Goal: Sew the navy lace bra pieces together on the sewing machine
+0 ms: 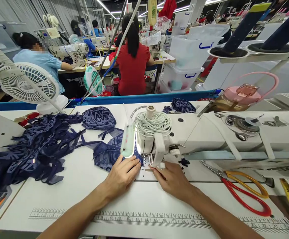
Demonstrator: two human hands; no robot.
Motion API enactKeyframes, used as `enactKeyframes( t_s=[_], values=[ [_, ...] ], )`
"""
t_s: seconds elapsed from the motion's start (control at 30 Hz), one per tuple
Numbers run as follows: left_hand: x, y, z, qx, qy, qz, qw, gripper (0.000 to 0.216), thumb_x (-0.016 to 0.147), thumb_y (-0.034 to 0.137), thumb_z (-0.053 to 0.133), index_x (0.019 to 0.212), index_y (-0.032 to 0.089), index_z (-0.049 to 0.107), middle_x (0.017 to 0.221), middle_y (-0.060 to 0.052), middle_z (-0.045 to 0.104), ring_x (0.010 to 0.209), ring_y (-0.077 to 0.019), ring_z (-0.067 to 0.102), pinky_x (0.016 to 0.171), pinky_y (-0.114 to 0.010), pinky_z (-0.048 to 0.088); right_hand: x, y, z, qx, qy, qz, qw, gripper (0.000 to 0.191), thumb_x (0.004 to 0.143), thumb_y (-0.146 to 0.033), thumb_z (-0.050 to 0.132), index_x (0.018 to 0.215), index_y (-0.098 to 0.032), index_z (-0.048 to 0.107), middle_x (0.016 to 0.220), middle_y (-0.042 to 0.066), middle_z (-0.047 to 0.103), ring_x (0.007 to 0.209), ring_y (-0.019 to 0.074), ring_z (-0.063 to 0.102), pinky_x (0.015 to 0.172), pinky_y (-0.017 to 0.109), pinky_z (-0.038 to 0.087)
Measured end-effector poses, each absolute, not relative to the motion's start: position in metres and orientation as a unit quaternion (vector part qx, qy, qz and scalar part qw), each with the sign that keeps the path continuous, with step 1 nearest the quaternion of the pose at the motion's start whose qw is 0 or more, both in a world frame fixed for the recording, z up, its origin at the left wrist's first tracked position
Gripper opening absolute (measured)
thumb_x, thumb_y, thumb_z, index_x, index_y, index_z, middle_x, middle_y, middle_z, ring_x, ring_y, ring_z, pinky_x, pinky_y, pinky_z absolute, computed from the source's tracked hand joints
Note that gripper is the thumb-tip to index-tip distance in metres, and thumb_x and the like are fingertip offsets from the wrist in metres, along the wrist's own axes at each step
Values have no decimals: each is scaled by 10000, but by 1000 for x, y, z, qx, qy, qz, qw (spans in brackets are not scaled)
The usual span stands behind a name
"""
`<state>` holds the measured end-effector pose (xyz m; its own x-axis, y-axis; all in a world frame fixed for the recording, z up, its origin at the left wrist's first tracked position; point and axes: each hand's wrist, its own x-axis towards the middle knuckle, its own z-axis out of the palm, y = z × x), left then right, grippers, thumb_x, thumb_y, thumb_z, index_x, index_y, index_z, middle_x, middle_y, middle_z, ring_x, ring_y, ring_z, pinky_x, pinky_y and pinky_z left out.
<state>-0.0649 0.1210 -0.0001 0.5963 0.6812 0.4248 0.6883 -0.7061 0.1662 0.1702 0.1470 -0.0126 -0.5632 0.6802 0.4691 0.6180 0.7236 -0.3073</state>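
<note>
My left hand (124,174) lies with its fingers flat on a navy patterned fabric piece (104,156), just left of the needle area of a white sewing machine (209,129). The fabric's right edge reaches the presser foot (156,162). At the right side of the foot is my right hand (174,181), thumb and fingers drawn together. Its fingertips are partly hidden behind the machine head, and what they pinch, if anything, does not show. A strip joins the fabric to a tangled heap of navy pieces (44,146) on the left.
Open scissors (246,189) with red and orange handles lie right of my right hand. Small navy scraps (184,162) lie near the needle plate. A coil of pale cord (153,123) tops the machine head. Behind are a white fan (30,83), a pink-lidded bottle (241,96) and co-workers seated at machines.
</note>
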Motion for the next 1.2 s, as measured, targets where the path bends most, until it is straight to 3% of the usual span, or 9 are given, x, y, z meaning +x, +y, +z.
enactKeyframes(
  t_s=[0.23,0.47,0.63,0.9,1.2],
  values=[
    [-64,123,1,-883,-388,-266,7,252,904,62,452,1049,152,638,993,-90,701,989,-193,638,1107,-571,333,164,154,-7,-333,-903,67,262,258,975,-260,468,980,-233,725,742,29,689,626,129,585,583,231,404],
    [-65,122,-3,-886,-383,-260,18,263,883,39,452,1032,159,633,993,-65,707,984,-178,644,1153,-622,218,158,153,-5,-325,-915,-1,238,315,969,-171,410,1101,-200,694,644,19,644,542,122,518,484,253,333],
    [-66,124,0,-893,-368,-258,35,284,885,30,429,1043,154,630,986,-67,713,983,-185,651,1126,-640,263,160,155,-11,-343,-906,-9,250,245,953,-186,473,1025,-191,707,724,64,675,596,147,579,498,268,402],
    [-69,125,-2,-896,-368,-246,26,289,890,24,434,1072,153,618,1014,-56,717,968,-182,654,1132,-650,232,158,159,-19,-350,-914,34,202,303,943,-145,436,1105,-257,668,856,70,694,804,192,628,599,271,482],
    [-72,125,-12,-896,-378,-233,2,343,882,29,448,1167,154,592,1063,-72,701,1023,-189,629,1128,-622,271,160,160,-29,-355,-906,53,224,218,924,-180,504,1014,-253,689,830,69,675,802,193,630,680,289,504]
  ],
)
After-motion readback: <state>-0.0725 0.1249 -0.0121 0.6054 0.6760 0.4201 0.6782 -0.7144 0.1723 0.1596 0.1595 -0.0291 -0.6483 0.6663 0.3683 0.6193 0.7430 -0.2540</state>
